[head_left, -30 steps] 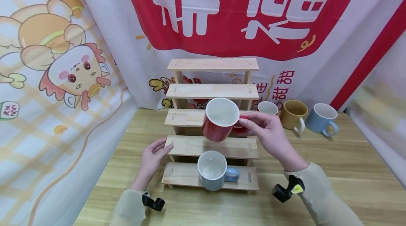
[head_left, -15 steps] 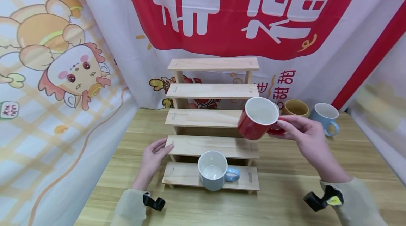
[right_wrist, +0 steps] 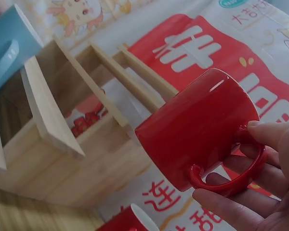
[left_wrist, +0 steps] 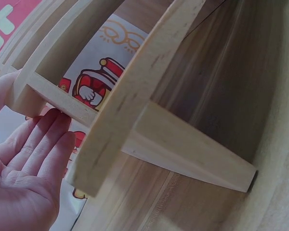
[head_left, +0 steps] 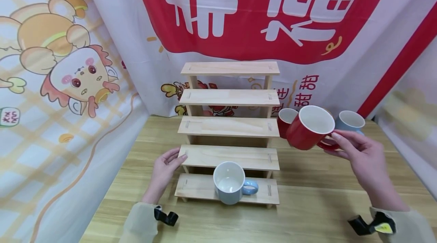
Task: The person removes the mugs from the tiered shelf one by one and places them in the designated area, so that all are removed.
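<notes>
My right hand [head_left: 367, 165] pinches the handle of a red mug [head_left: 300, 135] with a white inside, held in the air to the right of the wooden tiered shelf [head_left: 228, 126]. The right wrist view shows the thumb on top of the handle and the fingers below it. At the shelf's left end, my left hand [head_left: 165, 171] grips the second step from the bottom, thumb over the top and fingers underneath. A light blue mug [head_left: 229, 194] stands on the lowest step, its handle pointing right.
Behind the held mug, another red mug [head_left: 283, 128] and a second blue mug [head_left: 349, 121] stand on the wooden table [head_left: 307, 212]. The mustard mug there is hidden from the head view. Printed cloth [head_left: 259, 19] hangs behind the shelf.
My right hand has carried the red mug rightward, from over the shelf to in front of the mugs at the back right. The left hand has stayed on the step.
</notes>
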A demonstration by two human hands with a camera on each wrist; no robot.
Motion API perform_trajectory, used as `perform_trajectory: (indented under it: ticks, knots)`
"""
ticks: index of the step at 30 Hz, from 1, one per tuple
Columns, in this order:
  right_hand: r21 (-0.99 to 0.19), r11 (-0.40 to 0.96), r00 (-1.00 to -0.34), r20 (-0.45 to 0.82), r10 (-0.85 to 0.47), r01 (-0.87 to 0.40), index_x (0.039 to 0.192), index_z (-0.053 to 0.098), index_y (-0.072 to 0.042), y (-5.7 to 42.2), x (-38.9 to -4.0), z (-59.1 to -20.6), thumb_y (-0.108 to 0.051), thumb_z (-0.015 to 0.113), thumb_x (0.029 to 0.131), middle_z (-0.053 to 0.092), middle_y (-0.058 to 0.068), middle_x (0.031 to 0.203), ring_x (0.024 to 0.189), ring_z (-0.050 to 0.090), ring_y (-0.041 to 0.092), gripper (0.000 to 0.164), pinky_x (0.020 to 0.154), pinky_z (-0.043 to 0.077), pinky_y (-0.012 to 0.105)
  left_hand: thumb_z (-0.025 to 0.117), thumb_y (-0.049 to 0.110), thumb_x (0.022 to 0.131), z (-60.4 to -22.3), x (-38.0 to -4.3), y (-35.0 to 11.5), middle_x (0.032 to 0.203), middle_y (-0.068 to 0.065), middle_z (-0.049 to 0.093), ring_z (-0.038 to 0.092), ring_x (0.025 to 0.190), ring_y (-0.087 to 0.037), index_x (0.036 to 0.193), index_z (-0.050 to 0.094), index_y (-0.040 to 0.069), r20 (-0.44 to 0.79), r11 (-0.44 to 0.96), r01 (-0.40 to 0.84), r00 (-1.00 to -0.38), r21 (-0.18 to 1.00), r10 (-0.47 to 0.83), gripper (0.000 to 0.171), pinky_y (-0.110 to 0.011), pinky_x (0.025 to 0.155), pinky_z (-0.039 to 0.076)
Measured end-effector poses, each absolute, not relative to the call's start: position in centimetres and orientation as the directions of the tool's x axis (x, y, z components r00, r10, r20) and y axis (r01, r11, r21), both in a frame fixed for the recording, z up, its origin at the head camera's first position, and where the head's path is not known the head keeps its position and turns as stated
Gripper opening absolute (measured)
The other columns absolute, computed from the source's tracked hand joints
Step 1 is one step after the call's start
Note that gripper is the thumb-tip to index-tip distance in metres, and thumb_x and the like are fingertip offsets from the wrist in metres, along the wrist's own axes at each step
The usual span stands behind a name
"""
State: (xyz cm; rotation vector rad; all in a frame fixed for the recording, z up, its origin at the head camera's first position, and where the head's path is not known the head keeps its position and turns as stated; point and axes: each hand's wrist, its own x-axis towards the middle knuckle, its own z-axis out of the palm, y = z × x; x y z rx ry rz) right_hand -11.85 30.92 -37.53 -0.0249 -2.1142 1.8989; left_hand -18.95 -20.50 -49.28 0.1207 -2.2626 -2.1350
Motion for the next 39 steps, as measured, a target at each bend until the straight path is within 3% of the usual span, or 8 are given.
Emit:
perform_trajectory:
  ticks: [8, 13, 18, 22, 33, 39]
  knots:
    - [-0.985, -0.012, -0.943, 0.161, 0.29, -0.171, 0.123, 0.07, 0.003, 31.9, -11.9, -40.3, -0.015, 0.072, 0.096, 0.076, 0.002, 0.105, 0.09, 0.074, 0.014, 0.032, 0.068, 0.06, 0.034, 0.081, 0.018, 0.09, -49.3, -19.0, -20.6, 0.132, -0.018, 0.063, 0.064, 0.112, -0.017, 0.135, 0.06, -0.001, -0.03, 0.057, -0.035, -0.996, 0.998, -0.08, 0.053, -0.024, 0.094, 0.054]
    - [-0.992, -0.03, -0.938, 0.108, 0.33, -0.124, 0.121, 0.071, 0.002, 31.5, -12.3, -43.8, -0.017, 0.074, 0.096, 0.077, 0.0, 0.102, 0.089, 0.074, 0.012, 0.032, 0.069, 0.06, 0.033, 0.082, 0.021, 0.089, -49.3, -19.1, -20.6, 0.132, -0.017, 0.064, 0.064, 0.113, -0.017, 0.134, 0.061, 0.0, -0.036, 0.066, -0.041, -0.997, 0.997, -0.074, 0.054, -0.024, 0.094, 0.053]
    - [-0.998, 0.042, -0.937, 0.053, 0.345, -0.041, 0.115, 0.074, 0.001, 31.0, -12.9, -47.4, -0.022, 0.075, 0.096, 0.077, -0.002, 0.098, 0.087, 0.073, 0.007, 0.03, 0.069, 0.06, 0.03, 0.083, 0.022, 0.089, -49.4, -19.0, -20.6, 0.131, -0.015, 0.065, 0.064, 0.113, -0.016, 0.134, 0.062, 0.002, -0.046, 0.066, -0.05, -0.996, 0.997, -0.071, 0.053, -0.025, 0.095, 0.053]
    - [-0.986, 0.163, -0.924, 0.029, 0.38, 0.037, 0.116, 0.074, 0.001, 30.5, -13.4, -49.3, -0.03, 0.075, 0.096, 0.077, -0.006, 0.096, 0.086, 0.071, 0.001, 0.038, 0.069, 0.061, 0.025, 0.082, 0.022, 0.089, -49.4, -18.9, -20.6, 0.131, -0.015, 0.065, 0.064, 0.114, -0.017, 0.134, 0.062, 0.001, -0.041, 0.062, -0.045, -0.996, 0.997, -0.074, 0.053, -0.025, 0.095, 0.053]
    - [-0.961, 0.233, -0.895, -0.029, 0.445, 0.147, 0.119, 0.073, 0.0, 29.3, -13.9, -49.9, -0.039, 0.077, 0.092, 0.075, -0.01, 0.094, 0.084, 0.068, 0.001, 0.047, 0.066, 0.058, 0.019, 0.083, 0.021, 0.089, -49.3, -18.8, -20.5, 0.131, -0.018, 0.065, 0.064, 0.113, -0.017, 0.134, 0.062, -0.001, -0.022, 0.069, -0.028, -0.996, 0.997, -0.083, 0.054, -0.023, 0.094, 0.053]
    - [-0.969, 0.168, -0.904, -0.095, 0.416, 0.179, 0.121, 0.071, 0.003, 28.7, -13.5, -49.8, -0.035, 0.084, 0.086, 0.076, -0.008, 0.093, 0.083, 0.071, 0.004, 0.053, 0.069, 0.06, 0.022, 0.082, 0.021, 0.089, -49.2, -18.9, -20.5, 0.13, -0.017, 0.065, 0.064, 0.113, -0.017, 0.133, 0.062, -0.001, -0.017, 0.079, -0.024, -0.996, 0.997, -0.084, 0.053, -0.023, 0.093, 0.053]
